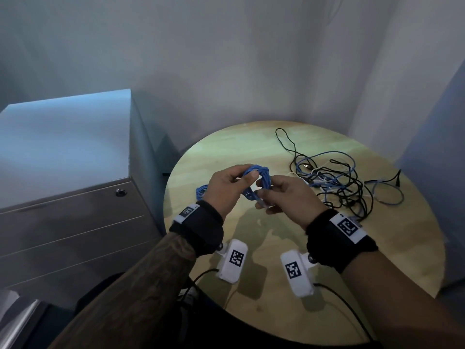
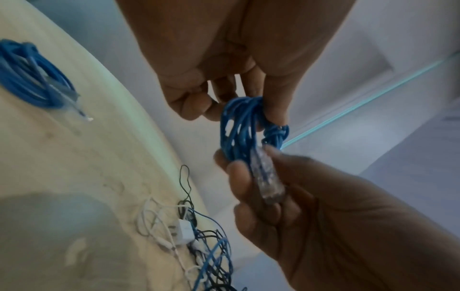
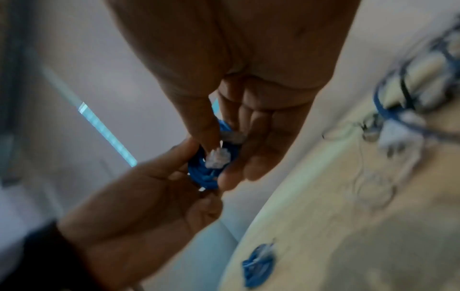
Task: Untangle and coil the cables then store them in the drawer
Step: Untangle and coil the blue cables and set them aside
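Observation:
Above the round table, both hands hold a small coil of blue cable (image 1: 261,181) (image 2: 239,130) (image 3: 206,177). My left hand (image 1: 232,182) (image 2: 248,88) pinches the coil's top between thumb and fingers. My right hand (image 1: 276,195) (image 3: 231,137) pinches the cable's clear plug (image 2: 266,177) (image 3: 217,157) at the coil's lower end. A second coiled blue cable (image 1: 202,191) (image 2: 34,76) (image 3: 259,263) lies on the table just left of my left hand. A tangle of black, blue and white cables (image 1: 334,177) (image 2: 199,242) lies at the back right. The grey drawer cabinet (image 1: 75,197) stands left, drawers closed.
The round wooden table (image 1: 327,273) has bare surface in front of my hands. A white charger block (image 2: 185,231) sits in the tangle. Thin black leads run off the wrist cameras over the table's near edge. Grey walls close in behind and right.

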A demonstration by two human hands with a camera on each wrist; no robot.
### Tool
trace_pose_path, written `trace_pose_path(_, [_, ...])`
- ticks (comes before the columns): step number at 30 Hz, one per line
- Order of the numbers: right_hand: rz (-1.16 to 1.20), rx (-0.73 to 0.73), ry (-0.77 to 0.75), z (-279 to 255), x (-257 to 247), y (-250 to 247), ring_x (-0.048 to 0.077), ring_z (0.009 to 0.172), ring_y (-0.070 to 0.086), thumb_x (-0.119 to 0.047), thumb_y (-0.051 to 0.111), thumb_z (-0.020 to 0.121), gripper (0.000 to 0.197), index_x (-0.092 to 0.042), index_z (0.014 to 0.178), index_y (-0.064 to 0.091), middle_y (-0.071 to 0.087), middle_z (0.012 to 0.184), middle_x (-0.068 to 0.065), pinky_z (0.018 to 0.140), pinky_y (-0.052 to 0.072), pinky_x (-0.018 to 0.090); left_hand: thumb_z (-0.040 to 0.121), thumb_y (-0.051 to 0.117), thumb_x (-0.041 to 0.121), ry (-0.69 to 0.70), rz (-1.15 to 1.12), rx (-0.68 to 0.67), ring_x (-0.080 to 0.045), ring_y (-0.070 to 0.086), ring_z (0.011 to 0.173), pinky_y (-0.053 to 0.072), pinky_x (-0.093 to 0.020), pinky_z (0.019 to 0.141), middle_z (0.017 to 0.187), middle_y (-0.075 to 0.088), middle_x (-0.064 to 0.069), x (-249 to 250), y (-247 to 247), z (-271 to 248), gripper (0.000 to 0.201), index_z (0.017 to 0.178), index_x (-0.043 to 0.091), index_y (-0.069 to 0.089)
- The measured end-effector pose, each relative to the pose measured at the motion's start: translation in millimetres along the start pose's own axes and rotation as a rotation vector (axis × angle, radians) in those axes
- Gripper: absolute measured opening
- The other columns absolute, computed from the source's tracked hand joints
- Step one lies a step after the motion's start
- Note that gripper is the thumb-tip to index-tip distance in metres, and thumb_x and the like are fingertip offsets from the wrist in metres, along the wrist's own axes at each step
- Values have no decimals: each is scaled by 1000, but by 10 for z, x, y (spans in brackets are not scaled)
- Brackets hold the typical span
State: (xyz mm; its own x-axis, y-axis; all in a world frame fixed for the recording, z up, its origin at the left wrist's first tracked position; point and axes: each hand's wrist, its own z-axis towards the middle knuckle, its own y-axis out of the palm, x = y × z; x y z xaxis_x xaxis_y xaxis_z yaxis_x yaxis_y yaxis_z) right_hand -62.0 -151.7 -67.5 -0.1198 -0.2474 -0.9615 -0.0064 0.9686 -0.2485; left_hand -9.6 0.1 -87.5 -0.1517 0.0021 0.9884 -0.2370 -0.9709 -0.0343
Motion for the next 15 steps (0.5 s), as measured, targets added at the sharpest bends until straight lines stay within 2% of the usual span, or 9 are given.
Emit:
trace_pose_path(2, [-196, -9, -33, 46, 8, -15, 19, 71, 75, -12, 56, 95, 13, -4, 98, 66, 75, 86, 9, 73, 59, 43, 93, 65, 19, 5, 107, 18, 5, 53, 61, 40, -13, 60, 72, 65, 19, -31, -31, 15, 18, 108, 13, 73])
trace_pose_path(4, [-408, -37, -56, 88, 16, 8, 16, 64, 74, -16, 52, 97, 20, -3, 90, 65, 74, 81, 6, 70, 60, 45, 94, 63, 21, 48, 324, 19, -3, 55, 65, 43, -21, 64, 82, 64, 13, -84, -75, 43, 19, 112, 20, 70])
trace_pose_path(6, [-562, -53, -84, 124, 29, 6, 11, 59, 71, -19, 48, 99, 27, -7, 82, 65, 72, 75, 2, 67, 59, 43, 97, 55, 18, 167, 682, -53, -11, 58, 75, 47, -28, 71, 102, 60, 6, -108, -111, 82, 33, 127, 29, 61])
trace_pose_path(8, [-691, -29, -137, 151, 51, -33, 9, 57, 69, -21, 48, 99, 27, -10, 82, 67, 71, 72, 0, 67, 58, 38, 97, 48, 12, 272, 965, -175, -18, 58, 88, 47, -32, 76, 116, 57, 2, -68, -111, 109, 40, 133, 29, 56])
trace_pose_path(10, [-760, -10, -178, 173, 96, -92, 8, 55, 68, -24, 51, 97, 24, -14, 82, 67, 70, 69, -1, 66, 57, 36, 98, 49, 17, 288, 1089, -267, -22, 57, 92, 45, -32, 76, 114, 58, 0, -36, -131, 155, 32, 128, 26, 59])
trace_pose_path(12, [-820, -3, -223, 174, 139, -146, 10, 59, 67, -29, 54, 96, 21, -21, 81, 66, 68, 67, -3, 67, 56, 36, 98, 52, 28, 246, 1166, -327, -22, 58, 89, 46, -35, 75, 107, 61, 0, -36, -195, 198, 24, 119, 25, 61])
trace_pose_path(15, [-886, 45, -289, 168, 183, -191, 15, 68, 63, -37, 55, 95, 18, -27, 89, 69, 65, 70, -7, 66, 52, 33, 98, 51, 39, 132, 1091, -313, -16, 57, 81, 44, -33, 72, 93, 64, 6, -123, -354, 236, 23, 108, 24, 65])
